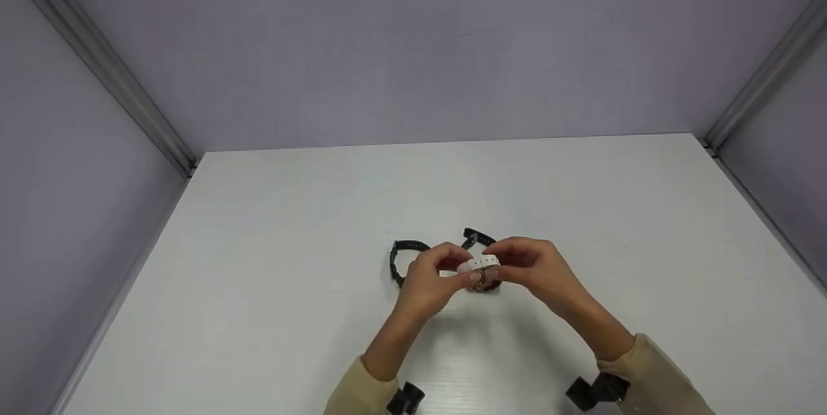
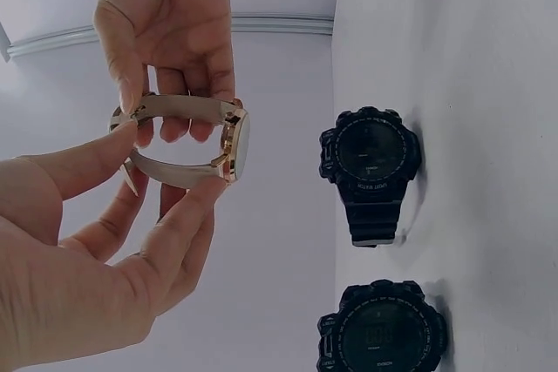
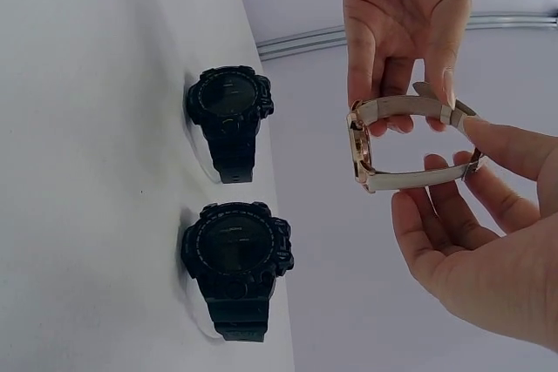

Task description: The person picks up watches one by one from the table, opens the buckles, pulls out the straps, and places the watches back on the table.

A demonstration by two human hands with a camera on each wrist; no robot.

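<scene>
Hands meet over the middle of the white bench [image 1: 271, 260], both on one watch. Left hand [image 1: 429, 279] and right hand [image 1: 533, 266] pinch a beige-strapped watch [image 1: 479, 266] between them, lifted clear of the bench surface.

Left wrist view: the watch has a gold-toned case [image 2: 235, 145] facing sideways, strap closed into a loop. Left thumb tip sits on the strap near the buckle end, left fingers [image 2: 187, 215] support under the case; right hand [image 2: 166, 32] comes in from above with thumb and fingers on the upper strap run.

Right wrist view: same grip mirrored. Beige strap [image 3: 410, 109] loops back from the case, right thumb and fingers curl at the buckle side, left hand [image 3: 405, 15] holds the top strap near the case. Strap tail sticks out past the buckle.

Two black digital watches stand on the bench just behind the hands, side by side and slightly apart: one [image 3: 228, 115], the other [image 3: 235, 263]. Both rest on their straps with faces up toward the cameras. In the head view their black straps [image 1: 404, 253] show partly behind the fingers.

Purple-grey walls with aluminium corner rails [image 1: 103, 59] enclose the bench.
</scene>
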